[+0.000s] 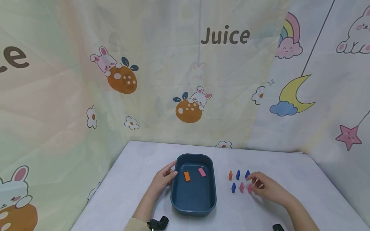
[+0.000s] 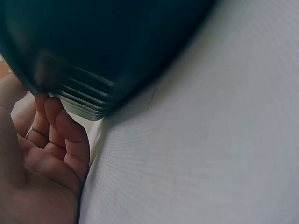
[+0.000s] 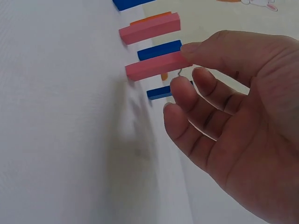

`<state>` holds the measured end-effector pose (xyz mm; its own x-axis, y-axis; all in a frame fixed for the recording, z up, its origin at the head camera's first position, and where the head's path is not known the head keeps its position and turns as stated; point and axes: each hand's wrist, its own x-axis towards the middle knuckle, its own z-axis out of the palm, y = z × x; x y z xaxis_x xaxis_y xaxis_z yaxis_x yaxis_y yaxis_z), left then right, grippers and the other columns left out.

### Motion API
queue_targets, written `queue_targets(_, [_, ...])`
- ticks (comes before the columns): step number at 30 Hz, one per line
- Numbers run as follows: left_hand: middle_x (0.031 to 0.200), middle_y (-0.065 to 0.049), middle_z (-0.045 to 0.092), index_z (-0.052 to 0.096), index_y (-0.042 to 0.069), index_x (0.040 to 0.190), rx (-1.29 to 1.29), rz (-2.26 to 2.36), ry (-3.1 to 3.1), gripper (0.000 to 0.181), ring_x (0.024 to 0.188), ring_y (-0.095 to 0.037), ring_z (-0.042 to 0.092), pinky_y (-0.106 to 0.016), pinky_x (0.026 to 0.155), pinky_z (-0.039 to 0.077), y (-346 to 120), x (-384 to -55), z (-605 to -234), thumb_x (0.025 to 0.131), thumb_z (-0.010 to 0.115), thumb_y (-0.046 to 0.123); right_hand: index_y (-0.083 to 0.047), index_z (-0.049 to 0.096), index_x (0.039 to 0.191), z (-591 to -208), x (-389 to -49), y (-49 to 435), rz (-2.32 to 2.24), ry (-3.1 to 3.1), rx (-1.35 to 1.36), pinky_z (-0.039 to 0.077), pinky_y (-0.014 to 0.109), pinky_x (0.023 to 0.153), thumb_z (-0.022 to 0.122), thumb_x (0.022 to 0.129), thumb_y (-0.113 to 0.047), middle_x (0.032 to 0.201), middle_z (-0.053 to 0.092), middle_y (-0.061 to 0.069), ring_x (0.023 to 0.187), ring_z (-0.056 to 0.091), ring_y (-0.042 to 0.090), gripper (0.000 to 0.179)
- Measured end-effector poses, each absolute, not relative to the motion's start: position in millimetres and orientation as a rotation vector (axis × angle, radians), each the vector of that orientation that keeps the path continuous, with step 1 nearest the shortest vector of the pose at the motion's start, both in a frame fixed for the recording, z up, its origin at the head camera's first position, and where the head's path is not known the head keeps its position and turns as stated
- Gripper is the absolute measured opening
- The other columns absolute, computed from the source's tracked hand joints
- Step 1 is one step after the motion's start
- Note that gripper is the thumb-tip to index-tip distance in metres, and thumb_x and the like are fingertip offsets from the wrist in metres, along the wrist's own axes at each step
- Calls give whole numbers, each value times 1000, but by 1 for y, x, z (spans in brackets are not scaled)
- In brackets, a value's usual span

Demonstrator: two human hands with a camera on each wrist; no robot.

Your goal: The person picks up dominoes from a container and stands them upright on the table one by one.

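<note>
Two inside, six standing

In the tray [image 1: 193, 199] lie an orange block [image 1: 187, 176] and a pink block [image 1: 202, 172]; your left hand [image 1: 162, 179] clasps its rim. Beside it, a near blue block [image 1: 233, 188] and two upright pink blocks [image 1: 242, 187] stand on the bench [image 1: 225, 208]. Your right hand [image 1: 266, 187] has its thumb against the outer one; whether bent fingers pinch it, you cannot tell. Behind stand a far orange block [image 1: 230, 175] and two far blue blocks [image 1: 238, 175], the outer partly finger-covered.

I have the head view looking forward and down from highest and farthest back, tray [image 1: 193, 195] at 6 o'clock. Left wrist: low, close, facing the tray's side at 11, shared with head. Right wrist: close, blocks [image 3: 154, 66] at 12; head's 4-to-5 o'clock.
</note>
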<state>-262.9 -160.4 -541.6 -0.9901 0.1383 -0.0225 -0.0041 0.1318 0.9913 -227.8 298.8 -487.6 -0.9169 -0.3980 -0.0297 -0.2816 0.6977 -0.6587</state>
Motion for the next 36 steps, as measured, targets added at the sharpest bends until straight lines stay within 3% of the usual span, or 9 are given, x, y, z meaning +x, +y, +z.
queue_targets(14, [94,-5,59,50,32,144,116,1996,2276,53,75,-20,55,-29,67,49,-160,-261,-538,94,67,36,-14,57,123,-452,-233,282,-1025,2757,-683,51,21,71,69,91,-15,110,58,9,87,52,9,34])
queue_targets(23, [94,-6,59,50,33,144,130,1994,2270,53,74,-20,55,-29,66,49,-161,-263,-540,94,66,36,-21,59,121,-438,-257,242,-1007,2704,-749,53,24,75,67,93,-10,114,60,2,92,58,16,31])
queue_targets(28, [93,-5,59,50,33,144,137,2001,2268,53,73,-20,55,-29,65,48,-161,-264,-540,93,67,37,-27,60,118,-432,-271,215,-1004,2652,-788,55,27,75,66,94,-16,114,60,-3,96,58,18,28])
queue_targets(36, [93,-5,59,50,31,145,150,1996,2268,53,73,-20,55,-28,65,49,-161,-263,-538,94,66,35,-23,62,119,-429,-292,170,-1012,2582,-903,53,29,76,62,96,-12,116,62,3,96,58,18,25])
